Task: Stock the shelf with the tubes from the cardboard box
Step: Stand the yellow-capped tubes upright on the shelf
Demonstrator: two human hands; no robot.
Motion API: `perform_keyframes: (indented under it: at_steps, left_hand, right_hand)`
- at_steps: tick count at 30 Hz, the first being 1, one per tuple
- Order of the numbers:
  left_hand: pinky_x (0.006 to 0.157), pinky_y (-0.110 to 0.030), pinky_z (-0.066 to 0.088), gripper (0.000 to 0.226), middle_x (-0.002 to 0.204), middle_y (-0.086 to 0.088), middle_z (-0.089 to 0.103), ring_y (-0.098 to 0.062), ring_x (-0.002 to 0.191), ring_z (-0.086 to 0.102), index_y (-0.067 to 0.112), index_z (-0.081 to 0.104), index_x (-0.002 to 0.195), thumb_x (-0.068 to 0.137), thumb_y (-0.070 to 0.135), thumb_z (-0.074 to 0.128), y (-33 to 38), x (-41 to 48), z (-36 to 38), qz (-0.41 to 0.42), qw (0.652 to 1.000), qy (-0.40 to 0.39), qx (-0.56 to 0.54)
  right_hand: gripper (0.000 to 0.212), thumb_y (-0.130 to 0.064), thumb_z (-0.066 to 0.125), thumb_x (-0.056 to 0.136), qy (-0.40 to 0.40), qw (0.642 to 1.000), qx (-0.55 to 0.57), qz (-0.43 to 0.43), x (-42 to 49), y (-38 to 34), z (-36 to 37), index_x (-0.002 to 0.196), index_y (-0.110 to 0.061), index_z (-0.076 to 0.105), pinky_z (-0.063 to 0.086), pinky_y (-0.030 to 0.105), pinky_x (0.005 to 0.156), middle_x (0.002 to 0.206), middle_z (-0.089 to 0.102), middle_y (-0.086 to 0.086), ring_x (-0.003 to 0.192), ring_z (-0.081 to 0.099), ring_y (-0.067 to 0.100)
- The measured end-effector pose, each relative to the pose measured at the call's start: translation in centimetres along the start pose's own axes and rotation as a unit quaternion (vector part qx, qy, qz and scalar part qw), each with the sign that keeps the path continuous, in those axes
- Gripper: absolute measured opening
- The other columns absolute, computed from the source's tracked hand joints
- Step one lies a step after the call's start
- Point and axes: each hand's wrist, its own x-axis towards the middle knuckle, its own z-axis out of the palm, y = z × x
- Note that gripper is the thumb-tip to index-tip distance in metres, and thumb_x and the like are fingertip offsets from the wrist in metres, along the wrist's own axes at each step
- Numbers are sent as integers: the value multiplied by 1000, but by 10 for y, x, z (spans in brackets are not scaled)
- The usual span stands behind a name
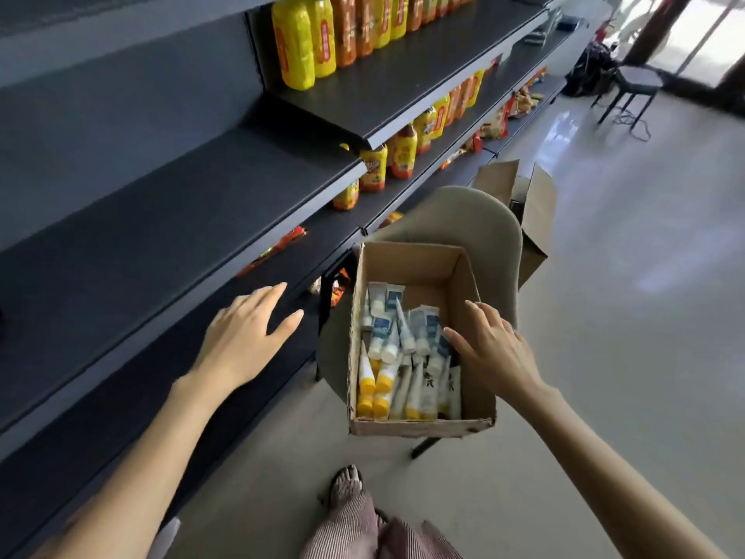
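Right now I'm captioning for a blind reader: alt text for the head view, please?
An open right hand reaches over a cardboard box of tubes on a chair; the open left hand hovers beside a dark shelf.

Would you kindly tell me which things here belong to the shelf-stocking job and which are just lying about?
Job: cardboard box, tubes, dark shelf, left hand, right hand.
Lying about: drink bottles, snack packets, second box, stool.
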Motion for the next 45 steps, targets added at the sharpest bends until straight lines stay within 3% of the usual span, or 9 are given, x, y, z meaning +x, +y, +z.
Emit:
perform_keyframes:
  at_steps: [16,19,23,26,32,37,41,43,45]
  left_hand:
    - [108,-39,26,62,153,3,30,-20,138,29,20,24,149,96,51,32,-19,75,104,37,990,-139,-4]
    - [109,-37,24,64,154,4,27,-18,139,27,21,20,150,96,52,31,-19,79,124,43,986,-159,-10]
    - [110,-37,25,66,156,5,24,-16,140,24,23,14,151,95,54,30,-19,88,150,37,985,-166,-22]
    - [109,-40,26,68,156,3,25,-18,140,25,24,10,151,94,56,30,-22,95,166,18,985,-165,-46]
    - [107,-43,29,70,154,4,27,-19,138,30,26,7,151,92,56,31,-22,104,186,9,982,-175,-77]
    - [104,-43,32,72,152,6,31,-20,134,35,27,1,151,92,56,31,-20,104,191,10,982,-168,-89]
    - [105,-44,32,72,152,7,32,-19,135,36,28,1,151,91,57,30,-19,102,192,1,981,-166,-103]
    - [105,-44,32,73,151,7,33,-17,134,36,27,0,151,91,56,30,-19,101,192,0,980,-166,-107]
    - [106,-45,31,74,150,7,34,-18,133,38,26,0,151,91,55,31,-17,101,191,0,980,-165,-109]
  right_hand:
    - [70,-53,43,94,-165,970,125,127,54,-13,145,145,-9,24,41,44,97,147,32,13,129,41,33]
    - [71,-47,49,94,-211,946,183,164,67,-16,182,144,-4,23,37,41,103,147,30,20,132,37,33]
    - [90,-45,56,91,-254,916,235,205,87,-18,232,149,0,5,32,39,111,156,12,20,139,29,32]
    - [82,-42,60,89,-260,892,272,251,99,-22,261,145,0,19,44,44,101,143,38,22,122,49,34]
    - [74,-40,59,90,-225,859,320,331,115,-28,296,141,1,27,45,38,96,139,44,16,123,48,30]
    - [26,-21,66,87,-190,806,401,392,123,-22,304,105,-8,52,53,39,87,109,61,11,103,62,29]
    - [35,-22,71,84,-238,735,481,414,120,-11,301,109,-5,53,57,25,66,107,61,11,88,63,19]
    - [49,-30,72,82,-280,721,487,406,115,0,296,119,-2,55,57,24,70,111,62,11,87,61,17]
    - [44,-34,72,82,-311,701,502,399,106,10,285,111,-4,58,56,27,81,110,61,11,93,59,18]
